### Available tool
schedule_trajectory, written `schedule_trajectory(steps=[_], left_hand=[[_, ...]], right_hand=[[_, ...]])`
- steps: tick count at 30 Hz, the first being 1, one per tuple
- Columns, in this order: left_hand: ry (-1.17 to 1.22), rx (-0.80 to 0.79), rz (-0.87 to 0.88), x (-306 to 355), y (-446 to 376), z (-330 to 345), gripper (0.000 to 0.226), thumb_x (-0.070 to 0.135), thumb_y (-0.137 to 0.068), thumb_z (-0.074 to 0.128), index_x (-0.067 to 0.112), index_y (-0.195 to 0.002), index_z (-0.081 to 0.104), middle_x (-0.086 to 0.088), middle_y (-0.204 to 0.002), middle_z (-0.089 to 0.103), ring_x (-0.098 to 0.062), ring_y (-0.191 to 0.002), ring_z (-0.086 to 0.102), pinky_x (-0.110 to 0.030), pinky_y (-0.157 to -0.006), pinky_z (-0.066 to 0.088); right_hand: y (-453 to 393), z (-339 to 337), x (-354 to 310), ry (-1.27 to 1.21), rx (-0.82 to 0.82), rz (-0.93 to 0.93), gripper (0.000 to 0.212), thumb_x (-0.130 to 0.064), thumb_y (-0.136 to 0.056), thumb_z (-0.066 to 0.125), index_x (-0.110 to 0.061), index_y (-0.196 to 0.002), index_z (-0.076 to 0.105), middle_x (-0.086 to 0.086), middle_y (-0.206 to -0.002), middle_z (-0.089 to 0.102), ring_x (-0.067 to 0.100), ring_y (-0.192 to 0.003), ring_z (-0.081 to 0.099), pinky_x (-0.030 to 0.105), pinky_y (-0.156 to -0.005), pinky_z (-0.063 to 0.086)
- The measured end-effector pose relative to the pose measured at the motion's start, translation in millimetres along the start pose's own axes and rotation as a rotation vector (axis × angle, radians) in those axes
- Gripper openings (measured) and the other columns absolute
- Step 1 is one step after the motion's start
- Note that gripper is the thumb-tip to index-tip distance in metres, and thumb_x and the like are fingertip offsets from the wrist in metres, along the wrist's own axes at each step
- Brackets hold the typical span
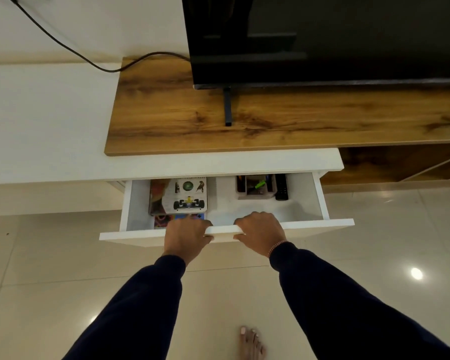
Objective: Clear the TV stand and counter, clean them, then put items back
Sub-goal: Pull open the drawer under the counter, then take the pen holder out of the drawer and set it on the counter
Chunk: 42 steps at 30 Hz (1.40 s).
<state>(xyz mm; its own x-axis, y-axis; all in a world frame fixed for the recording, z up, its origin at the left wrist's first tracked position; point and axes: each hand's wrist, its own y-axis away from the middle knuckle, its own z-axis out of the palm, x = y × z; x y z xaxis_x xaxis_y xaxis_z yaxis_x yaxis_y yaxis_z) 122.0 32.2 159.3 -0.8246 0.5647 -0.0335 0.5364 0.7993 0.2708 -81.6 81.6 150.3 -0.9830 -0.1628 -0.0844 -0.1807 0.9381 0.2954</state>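
**A:** Where are your hands?

**B:** Both are on the front board of the white drawer (309, 227). Your left hand (186, 233) and your right hand (261, 231) sit side by side near the middle of that board. Your fingers curl over its top edge and hold it.

**A:** Which way does the drawer lie?

**B:** Its long side runs left to right, straight across in front of you. It sticks out toward you from under the white counter (63, 120). It slides only toward you or away from you, so a push or a pull has to go straight.

**A:** Which hand is nearer the things inside?

**B:** Your left hand is just in front of the books (185, 196) at the left side of the drawer. Your right hand is nearer the pen tray (255, 188) and the black remote (282, 187), but those lie at the back, away from your fingers.

**A:** Is there room to move?

**B:** I think so. The floor (37, 268) in front is open, but your bare foot (251, 344) is close below, so mind it if you step. Above, the wooden top of the TV stand (166, 120) shows only the TV leg (227, 107) under the TV (322, 37). A black cable (63, 45) runs across the counter at the back.
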Motion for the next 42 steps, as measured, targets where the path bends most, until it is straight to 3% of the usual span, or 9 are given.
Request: schedule_trajectory(steps=[9,14,23,28,32,35,37,39,42], left_hand=[[0.038,-0.065,-0.010,22.5,68.4,13.9,0.030,0.056,-0.094,0.054,0.039,-0.116,0.067,0.009,-0.078,0.063,-0.010,-0.068,0.051,-0.027,-0.056,0.031],[0.090,-0.116,0.003,33.4,105.0,26.0,0.029,0.056,-0.095,0.053,0.038,-0.113,0.068,0.005,-0.081,0.068,-0.016,-0.077,0.064,-0.030,-0.057,0.034],[0.115,-0.130,-0.010,48.2,142.5,26.8,0.032,0.056,-0.097,0.050,0.036,-0.117,0.065,0.004,-0.092,0.071,-0.016,-0.083,0.064,-0.029,-0.063,0.032],[0.216,-0.189,-0.032,50.1,145.8,26.1,0.046,0.064,-0.091,0.053,0.036,-0.128,0.060,0.008,-0.108,0.072,-0.014,-0.099,0.065,-0.030,-0.070,0.041],[0.400,-0.206,-0.089,58.6,134.3,13.3,0.095,0.095,-0.065,0.048,0.033,-0.138,0.053,0.012,-0.123,0.069,-0.013,-0.113,0.063,-0.031,-0.090,0.050],[0.542,-0.191,-0.114,70.0,107.3,-7.7,0.099,0.095,-0.067,0.044,0.029,-0.139,0.052,0.010,-0.126,0.067,-0.013,-0.116,0.061,-0.030,-0.094,0.049],[0.643,-0.238,-0.144,76.9,81.9,-16.4,0.100,0.092,-0.070,0.048,0.024,-0.145,0.046,0.005,-0.134,0.063,-0.016,-0.122,0.058,-0.032,-0.098,0.048],[0.780,-0.330,-0.203,84.5,54.2,-16.3,0.103,0.085,-0.074,0.057,0.019,-0.152,0.037,-0.001,-0.146,0.054,-0.021,-0.133,0.050,-0.034,-0.106,0.042],[0.977,-0.436,-0.321,97.6,12.7,0.0,0.111,0.075,-0.076,0.065,0.012,-0.157,0.024,-0.008,-0.160,0.035,-0.024,-0.145,0.036,-0.036,-0.115,0.034]], right_hand=[[64.7,17.1,-32.7,-0.039,-0.068,0.009,0.027,-0.047,-0.099,0.055,-0.027,-0.111,0.068,-0.001,-0.092,0.071,0.021,-0.082,0.064,0.033,-0.068,0.043],[99.5,31.8,-49.9,-0.018,-0.085,0.014,0.026,-0.045,-0.100,0.052,-0.026,-0.107,0.069,-0.001,-0.091,0.071,0.023,-0.081,0.066,0.032,-0.064,0.038],[132.6,42.6,-65.4,-0.057,-0.128,0.026,0.026,-0.043,-0.100,0.051,-0.025,-0.113,0.065,0.000,-0.098,0.071,0.025,-0.086,0.066,0.033,-0.066,0.037],[140.3,32.1,-64.5,-0.228,-0.178,0.053,0.051,-0.055,-0.089,0.055,-0.025,-0.131,0.058,-0.004,-0.114,0.071,0.023,-0.102,0.066,0.036,-0.085,0.050],[142.8,6.3,-46.2,-0.551,-0.185,0.194,0.073,-0.069,-0.080,0.061,-0.030,-0.141,0.048,-0.013,-0.137,0.060,0.013,-0.123,0.057,0.033,-0.101,0.046],[132.5,-6.4,-13.1,-0.842,-0.223,0.399,0.079,-0.077,-0.077,0.064,-0.029,-0.139,0.051,-0.015,-0.134,0.056,0.011,-0.118,0.059,0.030,-0.097,0.048],[117.9,-6.0,11.5,-0.978,-0.248,0.525,0.077,-0.067,-0.084,0.067,-0.021,-0.142,0.050,-0.007,-0.134,0.054,0.017,-0.121,0.059,0.028,-0.096,0.047],[99.0,3.2,37.3,-0.949,-0.257,0.614,0.063,-0.048,-0.093,0.067,-0.012,-0.141,0.049,0.003,-0.134,0.058,0.023,-0.120,0.059,0.027,-0.091,0.044],[67.8,36.3,70.8,-0.942,-0.272,0.725,0.044,-0.040,-0.090,0.064,-0.010,-0.123,0.059,0.007,-0.114,0.069,0.027,-0.105,0.065,0.032,-0.086,0.051]])
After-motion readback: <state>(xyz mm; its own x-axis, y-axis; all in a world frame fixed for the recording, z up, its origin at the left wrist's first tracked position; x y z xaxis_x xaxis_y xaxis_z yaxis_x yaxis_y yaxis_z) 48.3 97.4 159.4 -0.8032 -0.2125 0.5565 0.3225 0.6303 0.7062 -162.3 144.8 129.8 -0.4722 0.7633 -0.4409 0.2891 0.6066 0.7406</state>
